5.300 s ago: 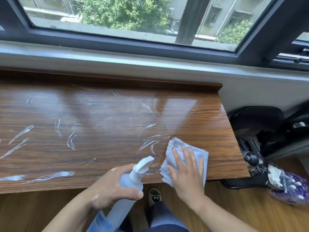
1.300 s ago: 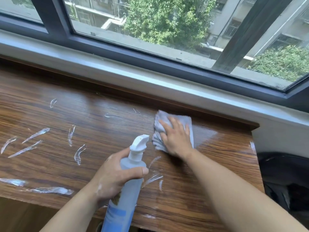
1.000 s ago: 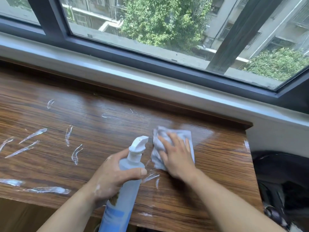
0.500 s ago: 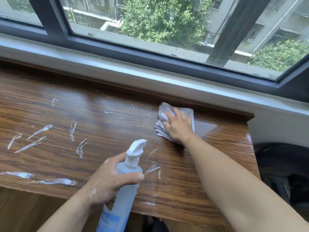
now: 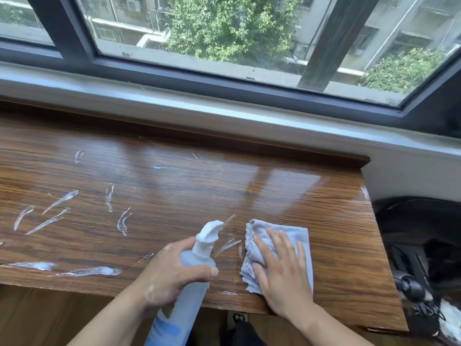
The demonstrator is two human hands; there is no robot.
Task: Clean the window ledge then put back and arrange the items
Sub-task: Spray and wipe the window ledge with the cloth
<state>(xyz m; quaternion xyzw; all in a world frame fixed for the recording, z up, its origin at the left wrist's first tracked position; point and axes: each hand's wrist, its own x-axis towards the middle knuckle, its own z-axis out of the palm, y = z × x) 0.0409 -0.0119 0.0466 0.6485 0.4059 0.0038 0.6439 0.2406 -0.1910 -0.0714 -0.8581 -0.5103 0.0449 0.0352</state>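
The wooden window ledge (image 5: 174, 196) runs across the view, glossy at the right and streaked with white foam (image 5: 59, 203) on its left half. My left hand (image 5: 172, 273) grips a pale blue spray bottle (image 5: 189, 278) with a white nozzle, held at the ledge's front edge. My right hand (image 5: 282, 273) presses flat, fingers spread, on a light grey cloth (image 5: 296, 236) near the front right of the ledge. More foam streaks (image 5: 229, 243) lie between the bottle and the cloth.
A dark-framed window (image 5: 224, 78) and a grey sill (image 5: 199, 108) run behind the ledge. Right of the ledge's end stand dark objects (image 5: 419, 236) low down, with cables. Wooden floor shows below the front edge.
My right hand has pulled the cloth from the back of the ledge toward the front edge. The left hand with the bottle has stayed in place.
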